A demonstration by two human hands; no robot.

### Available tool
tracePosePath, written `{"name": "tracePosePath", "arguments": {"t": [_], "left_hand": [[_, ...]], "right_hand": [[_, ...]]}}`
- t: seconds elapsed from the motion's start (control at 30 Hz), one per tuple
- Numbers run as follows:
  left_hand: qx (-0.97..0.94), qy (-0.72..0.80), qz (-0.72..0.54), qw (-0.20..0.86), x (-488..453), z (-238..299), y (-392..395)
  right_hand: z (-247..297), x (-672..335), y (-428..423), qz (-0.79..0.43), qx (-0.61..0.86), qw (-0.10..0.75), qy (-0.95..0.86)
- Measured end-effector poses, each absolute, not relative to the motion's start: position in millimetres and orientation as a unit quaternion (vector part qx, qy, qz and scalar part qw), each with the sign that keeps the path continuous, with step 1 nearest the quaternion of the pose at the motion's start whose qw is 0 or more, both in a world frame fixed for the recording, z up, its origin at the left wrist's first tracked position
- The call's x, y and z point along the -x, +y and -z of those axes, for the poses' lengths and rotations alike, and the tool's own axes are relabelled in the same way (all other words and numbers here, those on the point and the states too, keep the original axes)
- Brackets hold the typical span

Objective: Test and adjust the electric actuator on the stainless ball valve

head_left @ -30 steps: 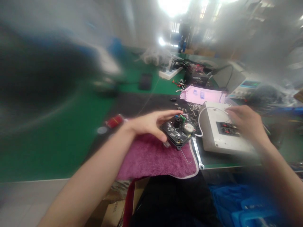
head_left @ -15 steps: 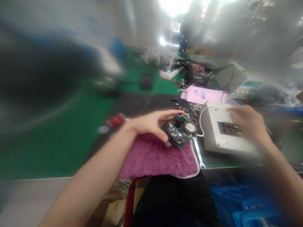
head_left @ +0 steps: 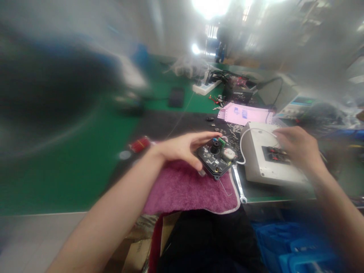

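Observation:
My left hand [head_left: 182, 149] grips the left side of a black octagonal circuit board assembly [head_left: 209, 161], thumb in front and fingers behind. A black cylinder, a small green board and a whitish round part stand on its face. From the assembly a white cable [head_left: 242, 148] loops right, over a pale grey box [head_left: 253, 168]. At the cable's far end, the fingers of my right hand [head_left: 301, 146] are closed on it, above the black-and-red terminals [head_left: 274, 153] on the box. The cable tip is hidden by my fingers.
Beneath the assembly lies a purple towel [head_left: 182, 189] with an L-shaped hex key [head_left: 226, 188]. A wrench [head_left: 239, 184] rests beside it. Several small metal parts [head_left: 234, 131], pink paper sheets [head_left: 253, 113] and a power strip [head_left: 205, 88] are farther back. Blue bins [head_left: 298, 242] stand at lower right.

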State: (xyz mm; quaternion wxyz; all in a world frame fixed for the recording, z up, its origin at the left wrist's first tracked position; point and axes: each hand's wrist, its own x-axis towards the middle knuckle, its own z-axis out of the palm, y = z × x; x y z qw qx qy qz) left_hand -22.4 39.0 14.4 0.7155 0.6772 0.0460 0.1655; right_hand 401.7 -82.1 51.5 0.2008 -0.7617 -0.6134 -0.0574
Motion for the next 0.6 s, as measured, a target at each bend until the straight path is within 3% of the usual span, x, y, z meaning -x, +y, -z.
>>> {"name": "tracePosePath", "arguments": {"t": [0.6], "left_hand": [[-0.679,0.035,-0.162,0.715,22.6,-15.0,39.5]], "right_hand": [[-54.8,-393.7,-81.8,0.116,0.750,0.188,-0.623]]}}
